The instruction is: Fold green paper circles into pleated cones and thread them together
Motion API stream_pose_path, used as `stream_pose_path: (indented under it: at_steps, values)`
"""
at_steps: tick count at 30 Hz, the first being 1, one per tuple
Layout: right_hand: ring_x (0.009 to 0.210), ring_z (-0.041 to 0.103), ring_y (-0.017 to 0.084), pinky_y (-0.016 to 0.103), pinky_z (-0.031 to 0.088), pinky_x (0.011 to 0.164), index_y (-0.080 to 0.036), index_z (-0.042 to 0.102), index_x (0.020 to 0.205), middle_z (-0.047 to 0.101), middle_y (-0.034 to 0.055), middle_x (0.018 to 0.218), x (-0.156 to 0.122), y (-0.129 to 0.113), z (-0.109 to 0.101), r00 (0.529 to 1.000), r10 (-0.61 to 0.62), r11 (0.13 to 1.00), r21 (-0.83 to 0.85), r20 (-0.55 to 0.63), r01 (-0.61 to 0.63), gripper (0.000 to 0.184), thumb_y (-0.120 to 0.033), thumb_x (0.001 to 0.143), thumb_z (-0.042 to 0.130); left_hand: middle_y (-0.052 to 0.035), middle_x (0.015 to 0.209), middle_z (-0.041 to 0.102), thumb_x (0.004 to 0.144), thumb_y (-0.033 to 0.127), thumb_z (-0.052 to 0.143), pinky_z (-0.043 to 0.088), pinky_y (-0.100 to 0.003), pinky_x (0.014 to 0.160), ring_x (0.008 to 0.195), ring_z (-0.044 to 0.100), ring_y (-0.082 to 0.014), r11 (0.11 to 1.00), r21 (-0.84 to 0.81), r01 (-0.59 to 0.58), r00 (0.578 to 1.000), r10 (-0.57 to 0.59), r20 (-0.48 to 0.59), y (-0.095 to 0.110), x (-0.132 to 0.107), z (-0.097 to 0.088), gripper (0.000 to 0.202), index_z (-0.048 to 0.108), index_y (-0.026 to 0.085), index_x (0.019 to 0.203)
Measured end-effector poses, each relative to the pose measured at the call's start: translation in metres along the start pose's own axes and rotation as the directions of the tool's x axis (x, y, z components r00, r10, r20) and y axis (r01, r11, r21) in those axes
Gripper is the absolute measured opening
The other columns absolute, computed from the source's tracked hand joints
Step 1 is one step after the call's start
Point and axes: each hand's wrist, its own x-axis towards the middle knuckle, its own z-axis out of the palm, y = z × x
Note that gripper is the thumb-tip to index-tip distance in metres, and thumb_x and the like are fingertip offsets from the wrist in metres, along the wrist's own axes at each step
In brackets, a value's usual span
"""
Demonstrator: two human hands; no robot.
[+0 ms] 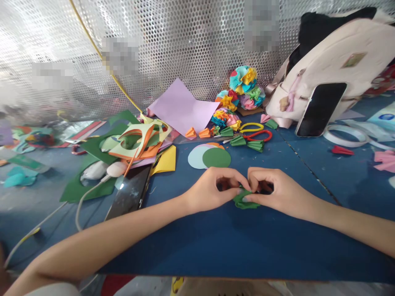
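Observation:
Between my two hands is a crumpled piece of green paper (pixel 247 201), held just above the blue table. My left hand (pixel 217 187) pinches it from the left with thumb and fingers. From the right, my right hand (pixel 277 189) grips it the same way, and the fingertips of both hands meet over it. Just behind my left hand lie flat paper circles, a green circle (pixel 217 157) overlapping a light blue circle (pixel 195 156). Beyond them sit folded green paper pieces (pixel 255 145) and scissors with red and yellow handles (pixel 261 136).
Colourful paper balls (pixel 243 80) and a lilac sheet (pixel 182 105) stand against the perforated metal screen. Cut paper scraps (pixel 138 139), a cable and a dark phone (pixel 128 197) lie left. A second phone (pixel 322 109) leans on a pale backpack (pixel 336 53), near a tape roll (pixel 345 142).

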Motion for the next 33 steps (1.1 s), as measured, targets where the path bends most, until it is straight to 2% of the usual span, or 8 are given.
stream_pose_path:
  at_steps: [8,23,29,33]
  values:
    - [0.062,0.044,0.011,0.025,0.034,0.056,-0.020,0.048,0.068,0.046,-0.0028,0.072,-0.0006,-0.0027,-0.0015,1.000,-0.002,1.000,0.004,-0.018,0.002,0.030,-0.036,0.085,0.066,0.0001,0.070,0.057,0.083,0.018,0.062,0.041,-0.022,0.061,0.062,0.051,-0.0093,0.998,-0.042,0.045,0.997,-0.048,-0.058,-0.0027,0.0004,0.0000,0.015,0.069,0.013,0.095]
    - [0.062,0.043,0.011,0.026,0.033,0.055,-0.020,0.045,0.068,0.046,-0.0026,0.073,-0.0014,-0.0042,0.0000,0.999,-0.027,1.000,0.005,-0.023,0.027,0.028,-0.031,0.084,0.066,0.0008,0.067,0.056,0.082,0.021,0.066,0.039,-0.021,0.058,0.059,0.048,-0.0074,0.990,-0.116,0.077,0.991,-0.089,-0.104,-0.0040,-0.0014,0.0047,0.015,0.071,0.012,0.092]
    - [0.063,0.044,0.011,0.026,0.033,0.055,-0.020,0.045,0.067,0.047,-0.0020,0.074,-0.0022,-0.0025,-0.0004,0.998,-0.037,0.999,-0.017,-0.042,0.036,0.029,-0.030,0.084,0.066,-0.0003,0.072,0.064,0.078,0.021,0.072,0.044,-0.020,0.062,0.062,0.057,-0.0084,0.986,-0.153,0.067,0.991,-0.083,-0.103,-0.0051,-0.0006,0.0023,0.027,0.068,0.014,0.104]
    - [0.063,0.044,0.011,0.025,0.033,0.055,-0.020,0.046,0.067,0.045,-0.0028,0.073,-0.0022,-0.0019,-0.0004,0.998,-0.051,0.999,-0.007,-0.021,0.051,0.031,-0.032,0.085,0.067,-0.0014,0.071,0.066,0.078,0.022,0.072,0.046,-0.020,0.065,0.064,0.060,-0.0093,0.981,-0.177,0.083,0.990,-0.101,-0.096,-0.0066,-0.0017,0.0014,0.019,0.070,0.013,0.095]
